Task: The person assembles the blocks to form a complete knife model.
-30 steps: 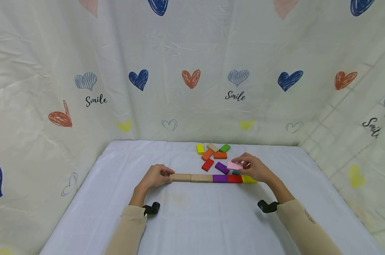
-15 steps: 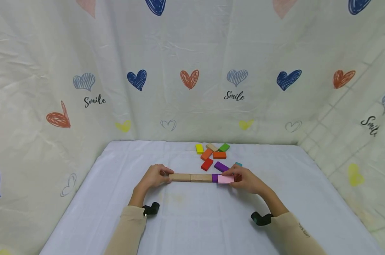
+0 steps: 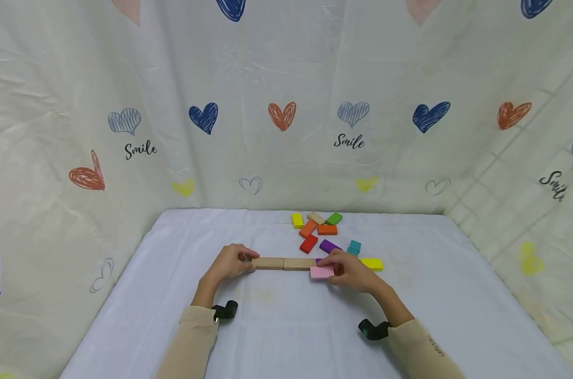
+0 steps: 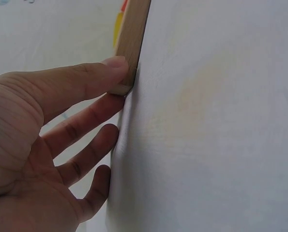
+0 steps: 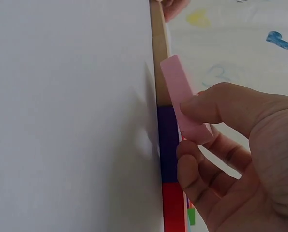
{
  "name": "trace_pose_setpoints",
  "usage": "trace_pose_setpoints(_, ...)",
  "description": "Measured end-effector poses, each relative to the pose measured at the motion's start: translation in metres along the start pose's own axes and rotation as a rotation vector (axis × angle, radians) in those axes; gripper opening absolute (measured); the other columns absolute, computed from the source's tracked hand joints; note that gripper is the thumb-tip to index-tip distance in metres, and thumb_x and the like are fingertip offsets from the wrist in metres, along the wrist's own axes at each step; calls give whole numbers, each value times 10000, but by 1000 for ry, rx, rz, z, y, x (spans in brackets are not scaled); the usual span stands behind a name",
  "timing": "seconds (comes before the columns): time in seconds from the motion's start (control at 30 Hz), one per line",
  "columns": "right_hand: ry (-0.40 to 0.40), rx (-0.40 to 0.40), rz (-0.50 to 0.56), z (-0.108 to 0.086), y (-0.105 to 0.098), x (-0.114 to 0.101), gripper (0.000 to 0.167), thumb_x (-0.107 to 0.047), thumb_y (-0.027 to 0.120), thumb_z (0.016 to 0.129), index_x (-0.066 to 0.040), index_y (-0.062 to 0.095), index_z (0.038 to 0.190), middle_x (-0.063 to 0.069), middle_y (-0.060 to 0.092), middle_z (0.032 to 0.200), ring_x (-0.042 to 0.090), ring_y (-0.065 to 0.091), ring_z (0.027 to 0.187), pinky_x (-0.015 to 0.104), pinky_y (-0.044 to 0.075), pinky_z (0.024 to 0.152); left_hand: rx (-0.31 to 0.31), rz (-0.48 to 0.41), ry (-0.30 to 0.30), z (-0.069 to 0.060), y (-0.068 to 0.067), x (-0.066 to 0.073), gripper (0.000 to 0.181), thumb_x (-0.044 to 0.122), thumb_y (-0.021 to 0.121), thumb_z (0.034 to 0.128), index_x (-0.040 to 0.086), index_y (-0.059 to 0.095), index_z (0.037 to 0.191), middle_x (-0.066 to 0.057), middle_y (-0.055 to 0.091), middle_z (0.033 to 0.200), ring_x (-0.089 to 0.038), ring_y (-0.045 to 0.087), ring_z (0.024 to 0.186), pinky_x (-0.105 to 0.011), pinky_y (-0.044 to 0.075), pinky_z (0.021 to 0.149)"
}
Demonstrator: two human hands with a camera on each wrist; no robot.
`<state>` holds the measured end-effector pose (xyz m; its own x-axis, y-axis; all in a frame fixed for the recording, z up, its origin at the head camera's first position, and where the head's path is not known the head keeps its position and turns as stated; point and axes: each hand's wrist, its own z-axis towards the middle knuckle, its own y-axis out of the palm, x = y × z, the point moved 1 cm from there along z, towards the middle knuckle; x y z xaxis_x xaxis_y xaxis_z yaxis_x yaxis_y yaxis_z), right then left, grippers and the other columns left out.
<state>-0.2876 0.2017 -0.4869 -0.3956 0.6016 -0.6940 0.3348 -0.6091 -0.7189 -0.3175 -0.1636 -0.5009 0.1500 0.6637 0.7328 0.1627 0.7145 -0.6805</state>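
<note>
A row of blocks lies across the table: two wooden blocks (image 3: 299,264), then purple (image 5: 168,145), red (image 5: 174,205) and yellow (image 3: 372,264) ones. At the row's left end my left hand (image 3: 231,261) pinches the end wooden block (image 4: 129,48) between thumb and index finger. My right hand (image 3: 355,271) holds a pink block (image 3: 322,272) by its right end, over the row's near side around the purple block. In the right wrist view the pink block (image 5: 180,92) is tilted, apart from the cloth. That hand hides the row's red block in the head view.
Behind the row lie loose blocks: yellow (image 3: 297,220), wooden (image 3: 316,218), green (image 3: 334,218), two orange (image 3: 327,230), red (image 3: 308,243), purple (image 3: 329,246) and teal (image 3: 355,246). A white cloth (image 3: 286,326) covers the table; a printed curtain (image 3: 286,158) hangs behind.
My right hand has carried the pink block left and nearer, from beside the loose purple block to the row's near side. The teal pieces and the row's yellow end show again. My left hand has stayed put.
</note>
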Motion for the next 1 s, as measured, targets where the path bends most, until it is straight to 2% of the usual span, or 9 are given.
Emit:
trace_pose_setpoints(0.23, 30, -2, -14, 8, 9, -7, 379, -102, 795, 867, -184, 726, 1230, 5, 606, 1002, 185, 531, 908, 207, 495, 707, 0, -11, 13, -1, 0, -1, 286, 83, 865, 792, 222, 822, 1038, 41, 721, 954, -161, 552, 871, -315, 446, 759)
trace_pose_setpoints(0.47, 92, 3, -70, 13, 17, -10, 364, -139, 833, 841, -290, 741, 1159, -40, 603, 970, 153, 528, 913, 222, 493, 716, -3, -19, -3, -1, 1, -1, 294, 78, 860, 795, 230, 820, 1044, 34, 715, 959, -158, 557, 871, -313, 455, 757)
trace_pose_setpoints(1.0, 131, 9, -69, 16, 22, -14, 319, -139, 846, 834, -250, 741, 1115, -28, 600, 946, 151, 555, 884, 224, 526, 737, 0, -25, -15, -1, 1, 0, 297, 77, 865, 789, 233, 821, 1038, 32, 715, 959, -163, 553, 871, -314, 451, 757)
